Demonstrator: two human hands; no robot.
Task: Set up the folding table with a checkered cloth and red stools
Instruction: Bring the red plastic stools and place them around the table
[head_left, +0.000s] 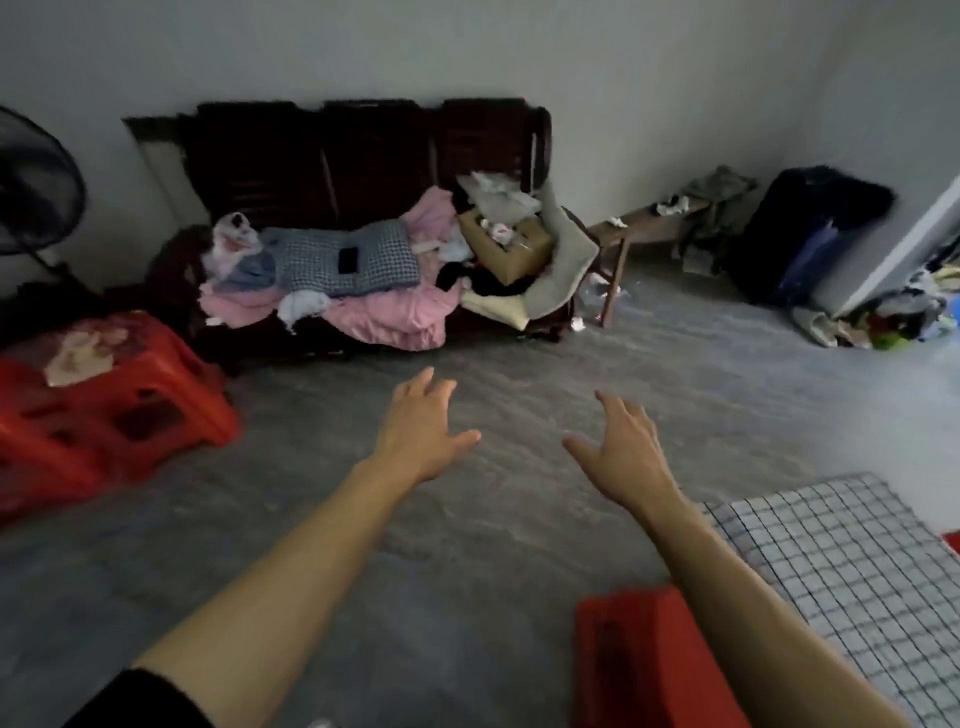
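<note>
My left hand (423, 428) and my right hand (621, 447) reach forward over the grey floor, both with fingers spread and holding nothing. At the lower right a blue-and-white checkered cloth (852, 577) covers a flat surface, partly hidden by my right forearm. A red plastic stool (644, 660) stands just in front of it at the bottom edge, under my right arm. More red stools (109, 410) sit stacked at the left, with a crumpled pale rag on top. A sliver of red (951, 543) shows at the right edge.
A dark wooden sofa (363, 156) against the far wall is piled with pink bedding, a checked pillow and a cardboard box. A low wooden bench (631, 228) and a dark suitcase (815, 234) stand at the right. A fan (36, 182) is at the far left.
</note>
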